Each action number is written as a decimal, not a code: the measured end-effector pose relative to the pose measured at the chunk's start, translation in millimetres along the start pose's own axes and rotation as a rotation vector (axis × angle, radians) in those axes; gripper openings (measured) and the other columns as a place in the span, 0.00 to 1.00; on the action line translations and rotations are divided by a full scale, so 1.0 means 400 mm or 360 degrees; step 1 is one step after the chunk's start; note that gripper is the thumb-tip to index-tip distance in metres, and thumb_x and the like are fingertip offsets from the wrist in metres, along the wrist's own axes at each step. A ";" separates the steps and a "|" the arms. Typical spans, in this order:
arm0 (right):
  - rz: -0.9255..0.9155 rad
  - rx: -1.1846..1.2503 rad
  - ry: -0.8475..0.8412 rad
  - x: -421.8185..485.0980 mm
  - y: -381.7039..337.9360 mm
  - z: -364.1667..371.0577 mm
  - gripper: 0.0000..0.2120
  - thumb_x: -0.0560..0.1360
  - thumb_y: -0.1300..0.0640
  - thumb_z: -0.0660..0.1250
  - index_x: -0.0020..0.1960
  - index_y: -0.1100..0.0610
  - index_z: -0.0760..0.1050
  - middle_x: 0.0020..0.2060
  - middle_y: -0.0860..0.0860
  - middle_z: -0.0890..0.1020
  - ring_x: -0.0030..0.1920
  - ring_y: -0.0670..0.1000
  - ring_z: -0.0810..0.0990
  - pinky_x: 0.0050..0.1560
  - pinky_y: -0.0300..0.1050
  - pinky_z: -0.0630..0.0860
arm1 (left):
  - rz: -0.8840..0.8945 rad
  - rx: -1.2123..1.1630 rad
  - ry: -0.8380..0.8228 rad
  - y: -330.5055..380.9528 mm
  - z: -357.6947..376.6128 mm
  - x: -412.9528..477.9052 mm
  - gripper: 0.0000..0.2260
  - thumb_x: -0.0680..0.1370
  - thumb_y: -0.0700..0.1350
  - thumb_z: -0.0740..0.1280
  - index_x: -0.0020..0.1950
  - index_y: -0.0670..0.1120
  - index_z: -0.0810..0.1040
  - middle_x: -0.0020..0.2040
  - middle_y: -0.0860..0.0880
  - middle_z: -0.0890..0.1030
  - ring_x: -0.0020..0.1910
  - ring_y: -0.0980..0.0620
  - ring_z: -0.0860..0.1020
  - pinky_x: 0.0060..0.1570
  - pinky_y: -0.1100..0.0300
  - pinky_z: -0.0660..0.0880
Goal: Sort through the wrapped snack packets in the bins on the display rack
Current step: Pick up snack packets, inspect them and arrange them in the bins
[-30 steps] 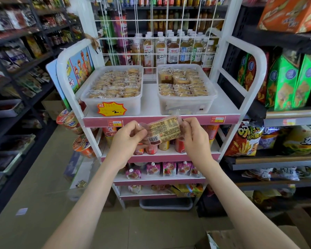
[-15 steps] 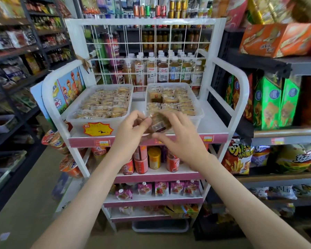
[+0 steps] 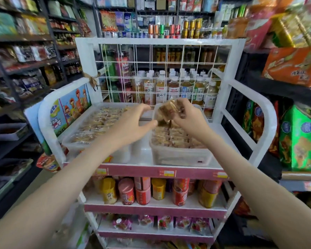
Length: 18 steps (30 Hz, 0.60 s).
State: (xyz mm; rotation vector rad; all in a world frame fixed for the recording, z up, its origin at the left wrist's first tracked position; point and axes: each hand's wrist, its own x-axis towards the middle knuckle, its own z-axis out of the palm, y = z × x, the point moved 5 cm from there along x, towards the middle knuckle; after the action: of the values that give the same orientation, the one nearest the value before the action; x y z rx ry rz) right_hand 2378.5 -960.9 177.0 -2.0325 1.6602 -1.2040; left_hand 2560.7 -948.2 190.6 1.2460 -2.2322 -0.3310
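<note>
Pinching a snack packet (image 3: 166, 110) over the right bin (image 3: 180, 157), the right hand (image 3: 189, 121) has its fingers grasping it. The left hand (image 3: 131, 125) hovers just beside, fingers released.

On the display rack (image 3: 240, 108) top shelf, the left bin (image 3: 74, 144) and right bin (image 3: 180, 156) sit side by side, snack packets (image 3: 97, 123) in both. Drink bottles (image 3: 172, 88) stand behind the wire grid (image 3: 166, 69); cans (image 3: 142, 191) stand on the shelf below.

Wrapped packet (image 3: 167, 109) between the fingers (image 3: 184, 109) of the right hand (image 3: 190, 121) above the right bin (image 3: 180, 156), slack-fingered left hand (image 3: 133, 126) just beside.
</note>
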 end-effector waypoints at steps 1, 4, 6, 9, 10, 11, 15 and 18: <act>0.0011 -0.0023 -0.0047 0.030 0.020 0.013 0.23 0.77 0.61 0.65 0.70 0.56 0.63 0.50 0.50 0.78 0.39 0.40 0.77 0.34 0.31 0.76 | -0.0017 0.0061 -0.0065 -0.024 0.007 0.018 0.29 0.78 0.55 0.65 0.75 0.47 0.62 0.75 0.49 0.66 0.72 0.51 0.65 0.71 0.53 0.63; 0.0029 -0.0169 -0.0225 0.098 0.079 0.063 0.24 0.76 0.61 0.65 0.70 0.54 0.63 0.53 0.53 0.79 0.41 0.46 0.80 0.35 0.39 0.79 | 0.0010 0.0218 -0.0303 -0.072 0.045 0.071 0.36 0.77 0.60 0.64 0.79 0.49 0.51 0.79 0.49 0.54 0.77 0.49 0.56 0.73 0.51 0.55; 0.0027 -0.0384 -0.0410 0.127 0.110 0.088 0.25 0.76 0.61 0.64 0.71 0.52 0.63 0.53 0.52 0.79 0.41 0.43 0.77 0.34 0.33 0.72 | 0.0055 0.0396 -0.0447 -0.099 0.081 0.107 0.40 0.77 0.63 0.62 0.80 0.48 0.45 0.80 0.50 0.47 0.78 0.48 0.50 0.74 0.50 0.50; 0.0058 -0.0643 -0.0782 0.143 0.147 0.124 0.26 0.78 0.58 0.61 0.74 0.46 0.60 0.57 0.48 0.78 0.47 0.46 0.79 0.44 0.40 0.75 | 0.0170 0.0678 -0.0596 -0.136 0.136 0.164 0.44 0.75 0.69 0.56 0.79 0.48 0.38 0.79 0.50 0.40 0.78 0.49 0.42 0.74 0.44 0.38; 0.0043 -0.0740 -0.0903 0.145 0.159 0.140 0.25 0.80 0.55 0.59 0.76 0.46 0.58 0.64 0.48 0.75 0.58 0.50 0.77 0.56 0.48 0.75 | 0.0204 0.0725 -0.0635 -0.150 0.154 0.184 0.45 0.74 0.71 0.54 0.79 0.48 0.36 0.79 0.50 0.37 0.78 0.49 0.39 0.72 0.43 0.35; 0.0013 -0.0863 -0.1011 0.146 0.170 0.156 0.24 0.82 0.51 0.55 0.77 0.46 0.55 0.71 0.48 0.68 0.69 0.52 0.69 0.68 0.56 0.66 | 0.0232 0.0765 -0.0685 -0.159 0.167 0.199 0.45 0.74 0.72 0.52 0.78 0.49 0.34 0.79 0.51 0.35 0.77 0.50 0.35 0.71 0.43 0.32; -0.0013 -0.1196 -0.1232 0.147 0.204 0.190 0.24 0.83 0.46 0.45 0.78 0.45 0.46 0.78 0.44 0.50 0.77 0.50 0.43 0.74 0.59 0.37 | 0.0339 0.0879 -0.0905 -0.178 0.221 0.246 0.46 0.71 0.75 0.48 0.79 0.51 0.36 0.78 0.50 0.33 0.74 0.51 0.31 0.70 0.36 0.29; -0.0051 -0.1121 -0.1142 0.175 0.201 0.171 0.22 0.82 0.44 0.49 0.76 0.43 0.56 0.77 0.45 0.54 0.76 0.52 0.48 0.74 0.60 0.42 | 0.0340 0.0944 -0.0999 -0.190 0.225 0.287 0.46 0.70 0.76 0.47 0.79 0.52 0.38 0.77 0.50 0.33 0.76 0.49 0.34 0.71 0.36 0.31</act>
State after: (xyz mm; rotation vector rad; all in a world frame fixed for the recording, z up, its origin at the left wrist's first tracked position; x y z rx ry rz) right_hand 2372.7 -1069.8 112.4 -2.4310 1.7652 0.2060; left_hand 2514.6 -1090.4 122.0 1.2810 -3.1339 0.0512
